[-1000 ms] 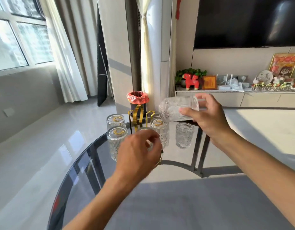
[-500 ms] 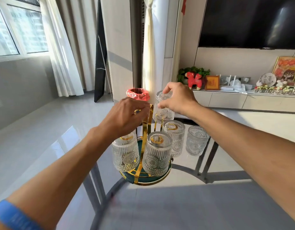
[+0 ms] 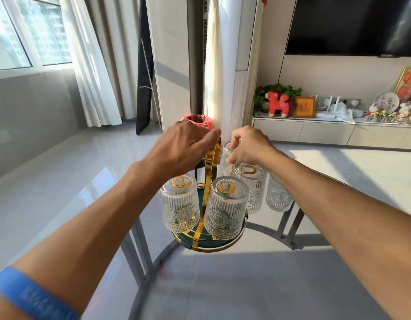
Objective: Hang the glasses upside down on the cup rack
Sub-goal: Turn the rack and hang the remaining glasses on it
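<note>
The right hand (image 3: 246, 146) is lowering an upturned glass (image 3: 226, 158) onto a peg at the back of the cup rack (image 3: 209, 181), fingertips pinching the glass near its base. The left hand (image 3: 183, 148) is closing on the rack's gold handle, steadying it. Three glasses are hanging already; one more (image 3: 277, 196) is waiting right of the rack. Best to be letting the glass settle fully before loosening – it is touching its neighbour

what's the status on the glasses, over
Left hand on rack handle. Right hand setting rear glass upside down on rack. Three hung; one glass on table, partly behind right arm.
</note>
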The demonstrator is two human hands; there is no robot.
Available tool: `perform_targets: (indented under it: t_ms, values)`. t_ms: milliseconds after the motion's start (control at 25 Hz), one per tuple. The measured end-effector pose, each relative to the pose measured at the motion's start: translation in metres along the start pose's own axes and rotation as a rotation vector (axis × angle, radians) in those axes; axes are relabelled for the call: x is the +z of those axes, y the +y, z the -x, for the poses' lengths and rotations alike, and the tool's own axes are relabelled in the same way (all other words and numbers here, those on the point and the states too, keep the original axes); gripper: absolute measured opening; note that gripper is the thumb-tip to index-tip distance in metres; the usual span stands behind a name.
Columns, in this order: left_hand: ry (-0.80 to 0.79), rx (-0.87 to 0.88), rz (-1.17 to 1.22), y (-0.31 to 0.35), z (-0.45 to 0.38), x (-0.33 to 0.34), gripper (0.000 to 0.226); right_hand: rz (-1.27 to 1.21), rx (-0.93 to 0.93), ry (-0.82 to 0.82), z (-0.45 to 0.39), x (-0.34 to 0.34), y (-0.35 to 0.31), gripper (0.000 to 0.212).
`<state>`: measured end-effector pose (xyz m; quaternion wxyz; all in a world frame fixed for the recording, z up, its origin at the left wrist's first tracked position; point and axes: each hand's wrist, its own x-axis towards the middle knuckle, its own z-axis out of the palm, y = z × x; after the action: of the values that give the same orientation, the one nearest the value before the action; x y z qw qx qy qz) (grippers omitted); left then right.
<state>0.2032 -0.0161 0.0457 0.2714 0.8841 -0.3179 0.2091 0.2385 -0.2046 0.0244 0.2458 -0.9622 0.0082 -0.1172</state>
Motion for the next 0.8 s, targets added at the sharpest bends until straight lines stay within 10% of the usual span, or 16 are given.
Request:
perform_targets:
  t_ms: [200, 400, 520, 800]
  values:
    - [-0.052, -0.077, -0.051, 0.017, 0.004, -0.002, 0.062, -0.055, -0.029, -0.125, 0.016, -0.023, 0.004, 0.026]
    - [0.161, 0.105, -0.196, 0.077, 0.047, 0.031, 0.034, -0.297, 0.013, 0.398, 0.094, -0.03, 0.07, 0.023]
    - [0.119, 0.172, 0.062, 0.134, 0.1, 0.098, 0.035, -0.34, 0.22, 0.307, 0.144, -0.009, 0.12, 0.019]
    - [-0.112, -0.564, 0.451, 0.14, 0.085, 0.22, 0.085, -0.361, 0.165, 0.038, 0.214, 0.033, 0.185, 0.021]
